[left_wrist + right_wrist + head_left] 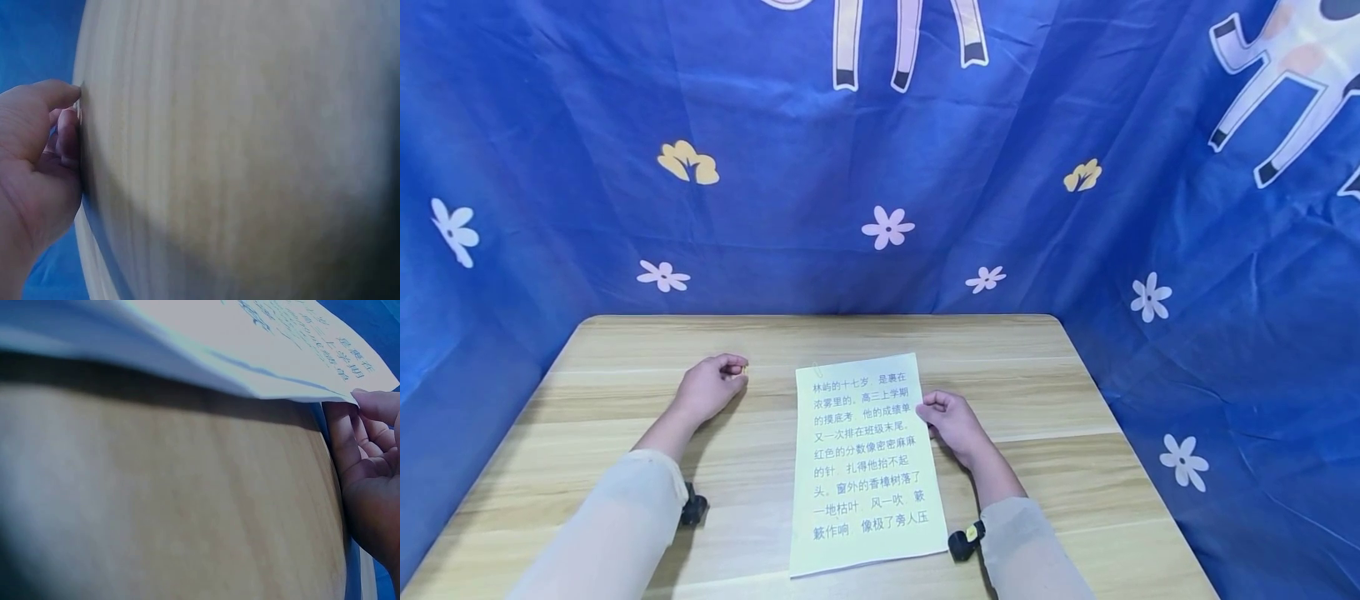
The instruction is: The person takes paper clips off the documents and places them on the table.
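One small yellow item (745,370), too tiny to make out fully, is pinched in the left hand (709,390), just above the table (1015,358) and left of the paper (868,479). Next comes a clip (817,369) at the paper's top left corner. The paper, covered in printed Chinese text, lies mid-table. At its right edge, the right hand (953,427) pinches it, thumb on top, lifting that edge slightly. Farther right hangs blue cloth (1247,375) with white flowers.
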Action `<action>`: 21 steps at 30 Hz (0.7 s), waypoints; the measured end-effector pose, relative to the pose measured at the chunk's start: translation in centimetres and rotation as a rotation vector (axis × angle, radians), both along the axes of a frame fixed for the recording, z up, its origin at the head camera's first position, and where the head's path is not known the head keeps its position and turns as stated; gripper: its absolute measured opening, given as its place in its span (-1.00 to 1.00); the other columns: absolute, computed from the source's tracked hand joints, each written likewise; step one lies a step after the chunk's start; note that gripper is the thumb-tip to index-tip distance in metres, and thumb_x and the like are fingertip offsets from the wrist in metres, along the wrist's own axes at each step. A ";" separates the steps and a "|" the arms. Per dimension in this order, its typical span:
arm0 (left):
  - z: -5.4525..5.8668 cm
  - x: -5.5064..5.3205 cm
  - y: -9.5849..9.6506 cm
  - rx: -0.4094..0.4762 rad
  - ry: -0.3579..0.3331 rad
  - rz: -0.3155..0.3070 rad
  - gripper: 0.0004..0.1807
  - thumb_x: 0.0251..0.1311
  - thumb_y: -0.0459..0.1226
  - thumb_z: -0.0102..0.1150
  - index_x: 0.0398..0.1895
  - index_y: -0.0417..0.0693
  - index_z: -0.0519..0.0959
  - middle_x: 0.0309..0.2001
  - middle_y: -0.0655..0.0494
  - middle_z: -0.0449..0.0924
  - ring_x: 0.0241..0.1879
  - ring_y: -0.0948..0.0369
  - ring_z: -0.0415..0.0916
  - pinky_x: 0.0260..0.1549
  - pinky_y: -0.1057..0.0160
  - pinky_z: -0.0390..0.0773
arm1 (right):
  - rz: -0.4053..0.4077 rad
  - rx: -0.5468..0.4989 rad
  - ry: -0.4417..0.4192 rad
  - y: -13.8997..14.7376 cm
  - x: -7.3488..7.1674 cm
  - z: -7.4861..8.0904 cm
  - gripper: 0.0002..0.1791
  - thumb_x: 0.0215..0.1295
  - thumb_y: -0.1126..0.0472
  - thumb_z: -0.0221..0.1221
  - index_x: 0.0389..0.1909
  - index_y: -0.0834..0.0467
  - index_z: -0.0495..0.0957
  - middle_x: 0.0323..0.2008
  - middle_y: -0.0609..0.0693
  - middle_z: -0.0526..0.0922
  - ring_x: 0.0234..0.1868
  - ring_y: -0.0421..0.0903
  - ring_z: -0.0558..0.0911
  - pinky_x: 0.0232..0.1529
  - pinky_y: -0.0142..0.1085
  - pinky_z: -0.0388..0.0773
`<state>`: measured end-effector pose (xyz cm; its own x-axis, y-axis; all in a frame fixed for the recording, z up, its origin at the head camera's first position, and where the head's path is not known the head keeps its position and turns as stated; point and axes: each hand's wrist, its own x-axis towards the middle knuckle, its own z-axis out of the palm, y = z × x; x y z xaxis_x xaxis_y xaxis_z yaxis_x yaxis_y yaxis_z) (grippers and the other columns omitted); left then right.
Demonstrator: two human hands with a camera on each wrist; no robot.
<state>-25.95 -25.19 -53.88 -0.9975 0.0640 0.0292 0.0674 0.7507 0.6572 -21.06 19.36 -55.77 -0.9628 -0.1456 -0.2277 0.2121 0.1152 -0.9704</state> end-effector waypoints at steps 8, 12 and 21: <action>0.1 0.1 0.0 -0.002 -0.016 0.006 -0.59 0.45 -0.24 0.24 0.26 -0.25 0.63 0.11 -0.23 0.75 0.07 -0.14 0.74 0.25 -0.22 0.59 | -0.008 -0.001 -0.003 -0.1 0.2 0.2 -0.86 0.52 0.33 0.24 -0.05 0.35 0.63 -0.26 -0.04 0.83 -0.29 -0.16 0.75 -0.26 -0.34 0.72; 0.1 0.1 0.0 0.013 -0.029 0.009 -0.59 0.45 -0.23 0.25 0.27 -0.24 0.63 0.12 -0.22 0.74 0.07 -0.11 0.73 0.25 -0.20 0.59 | -0.010 0.001 -0.007 -0.1 0.1 0.3 -0.87 0.52 0.33 0.24 -0.05 0.33 0.64 -0.24 -0.03 0.84 -0.28 -0.16 0.76 -0.24 -0.34 0.74; 0.0 0.0 -0.4 0.133 -0.116 0.040 -0.45 0.35 -0.30 0.29 0.38 -0.26 0.50 0.20 -0.16 0.59 -0.08 0.30 0.54 -0.03 0.43 0.54 | 0.001 -0.016 -0.003 0.0 0.1 0.2 -0.86 0.53 0.33 0.23 -0.05 0.34 0.63 -0.24 -0.04 0.84 -0.26 -0.16 0.77 -0.23 -0.34 0.74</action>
